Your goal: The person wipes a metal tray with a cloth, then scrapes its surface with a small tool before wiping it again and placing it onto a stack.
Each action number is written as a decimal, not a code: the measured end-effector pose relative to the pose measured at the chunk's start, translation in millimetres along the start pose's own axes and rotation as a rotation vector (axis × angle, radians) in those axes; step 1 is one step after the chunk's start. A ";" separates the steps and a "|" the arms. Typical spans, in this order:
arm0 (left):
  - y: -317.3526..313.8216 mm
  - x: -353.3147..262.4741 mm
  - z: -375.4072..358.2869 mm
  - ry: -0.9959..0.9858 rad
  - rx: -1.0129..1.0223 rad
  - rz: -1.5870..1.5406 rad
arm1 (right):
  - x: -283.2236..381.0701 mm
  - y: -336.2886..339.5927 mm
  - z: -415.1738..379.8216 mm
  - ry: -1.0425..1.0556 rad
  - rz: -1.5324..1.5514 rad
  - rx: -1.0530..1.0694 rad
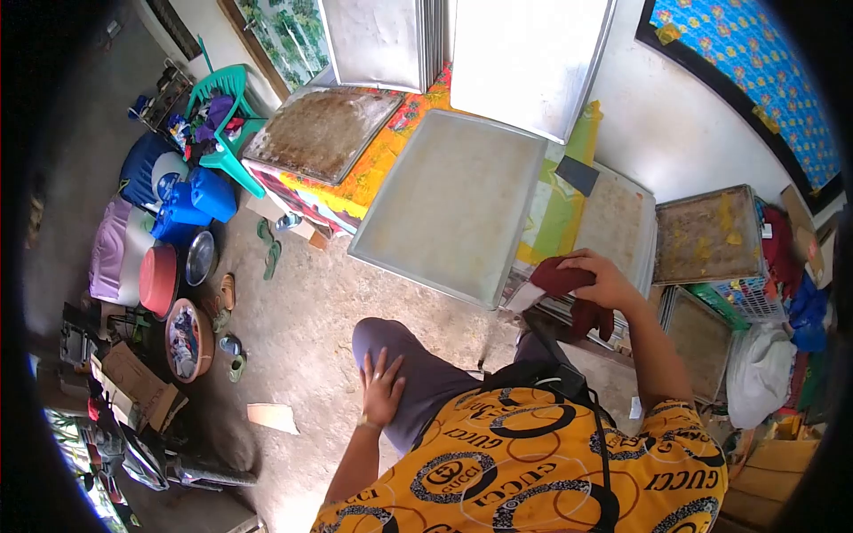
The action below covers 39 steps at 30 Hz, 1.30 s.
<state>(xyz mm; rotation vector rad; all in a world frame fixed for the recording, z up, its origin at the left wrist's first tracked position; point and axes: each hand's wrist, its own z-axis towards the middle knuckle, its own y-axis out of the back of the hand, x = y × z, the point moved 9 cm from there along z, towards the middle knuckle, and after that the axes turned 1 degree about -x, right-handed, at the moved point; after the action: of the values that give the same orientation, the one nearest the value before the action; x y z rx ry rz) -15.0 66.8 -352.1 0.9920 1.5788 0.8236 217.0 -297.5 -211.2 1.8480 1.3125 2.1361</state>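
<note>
My left hand [383,388] lies flat on my left knee with its fingers spread and nothing in it. On the right, my right hand [601,277] grips a dark red cloth [560,277], part of which hangs down below the fingers. The cloth is at the front edge of the table, beside a large grey metal tray [453,200] that lies flat in front of me. A small dark flat piece [577,175] rests on the green and yellow table cover [557,209]. Further right, a pale stained tray [613,213] lies near my right hand.
A browned tray [324,133] sits at the table's left end. Upright trays [524,62] lean at the back. Left on the floor are a green chair [233,133], blue jugs [200,200] and a basin of clothes [188,340]. A crate [755,298] stands at right.
</note>
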 end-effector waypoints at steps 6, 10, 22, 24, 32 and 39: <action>-122.7 119.0 -156.6 0.659 0.259 -0.024 | -23.0 9.1 -7.3 -0.047 0.159 -0.159; -70.8 20.7 -159.7 0.588 -0.334 -0.520 | -34.3 12.3 -10.0 -0.065 0.208 -0.252; 28.0 188.9 5.2 0.940 -0.094 0.491 | -15.4 31.5 -35.0 -0.017 0.134 -0.411; 35.8 198.1 48.3 0.727 -0.564 0.093 | -27.5 49.4 -64.9 0.026 0.096 -0.475; -21.2 -94.6 60.6 -0.026 0.519 -0.576 | -109.8 71.8 -154.2 -0.370 0.361 -0.709; 87.8 -146.6 127.1 -0.436 -0.342 0.603 | -95.2 73.4 -159.0 -0.288 0.271 -0.676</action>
<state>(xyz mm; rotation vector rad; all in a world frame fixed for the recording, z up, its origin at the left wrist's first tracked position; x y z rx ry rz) 141.2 -27.0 -241.8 1.3030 0.7342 1.1434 149.3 -483.5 -234.6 1.9694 0.2361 1.9572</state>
